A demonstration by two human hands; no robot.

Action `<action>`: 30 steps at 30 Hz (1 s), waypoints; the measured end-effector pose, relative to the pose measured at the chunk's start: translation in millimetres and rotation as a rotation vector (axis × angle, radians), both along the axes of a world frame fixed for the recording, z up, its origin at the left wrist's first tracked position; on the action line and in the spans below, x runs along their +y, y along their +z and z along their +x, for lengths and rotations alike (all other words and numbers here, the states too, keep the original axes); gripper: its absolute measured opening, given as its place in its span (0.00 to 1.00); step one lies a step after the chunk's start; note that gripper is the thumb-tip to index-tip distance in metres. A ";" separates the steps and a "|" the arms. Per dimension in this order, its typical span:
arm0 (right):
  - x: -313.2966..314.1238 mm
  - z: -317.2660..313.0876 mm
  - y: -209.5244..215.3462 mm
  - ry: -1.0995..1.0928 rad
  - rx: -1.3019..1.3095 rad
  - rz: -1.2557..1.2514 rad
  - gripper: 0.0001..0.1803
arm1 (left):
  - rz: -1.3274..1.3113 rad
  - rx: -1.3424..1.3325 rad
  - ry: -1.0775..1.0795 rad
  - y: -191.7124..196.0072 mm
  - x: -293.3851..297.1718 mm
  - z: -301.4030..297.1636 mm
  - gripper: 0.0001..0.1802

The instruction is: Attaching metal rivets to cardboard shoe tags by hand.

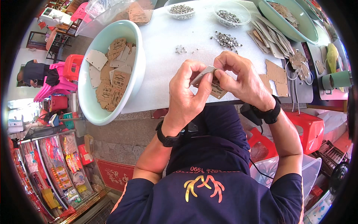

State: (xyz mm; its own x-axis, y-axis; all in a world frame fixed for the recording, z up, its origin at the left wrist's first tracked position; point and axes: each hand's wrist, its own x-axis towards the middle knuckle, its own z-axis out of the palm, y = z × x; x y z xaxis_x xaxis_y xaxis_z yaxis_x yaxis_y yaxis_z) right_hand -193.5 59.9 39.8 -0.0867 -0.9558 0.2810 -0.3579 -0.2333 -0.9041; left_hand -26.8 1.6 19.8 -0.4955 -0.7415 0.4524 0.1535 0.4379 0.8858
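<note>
My left hand [189, 89] pinches a small cardboard card [202, 74] between thumb and fingers, its pale side showing. At the card's right edge, the thumb and fingers of my right hand [242, 76] are closed on it; any small part between those fingertips is hidden. Beneath my hands, a brown printed card [217, 91] lies on the white table [156, 74]. Just beyond my fingers sits a loose heap of small metal studs [226, 40], with a little cluster of metal rings [181, 49] to its left.
A pale green basin [140, 71] full of cards stands left. Two clear bowls [181, 16] [238, 22] of metal parts are at the back. Right are stacked cards [266, 37], another green basin [309, 31] and white cords [295, 87]. Red stools [307, 130] stand below.
</note>
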 end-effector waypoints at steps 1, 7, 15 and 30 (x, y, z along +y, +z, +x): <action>-0.1 -0.1 -0.5 0.000 -0.001 0.001 0.08 | 0.001 -0.001 0.000 -0.6 -0.2 1.4 0.06; -0.8 0.5 -3.7 0.017 -0.148 0.097 0.08 | 0.126 -0.087 -0.065 -1.6 0.7 4.8 0.09; 7.1 -13.4 2.5 0.060 -0.323 0.242 0.18 | 0.368 0.106 -0.039 3.5 -11.6 10.4 0.08; 17.4 3.4 5.5 0.083 -0.426 0.415 0.15 | 0.626 0.374 -0.094 5.6 -10.1 11.8 0.11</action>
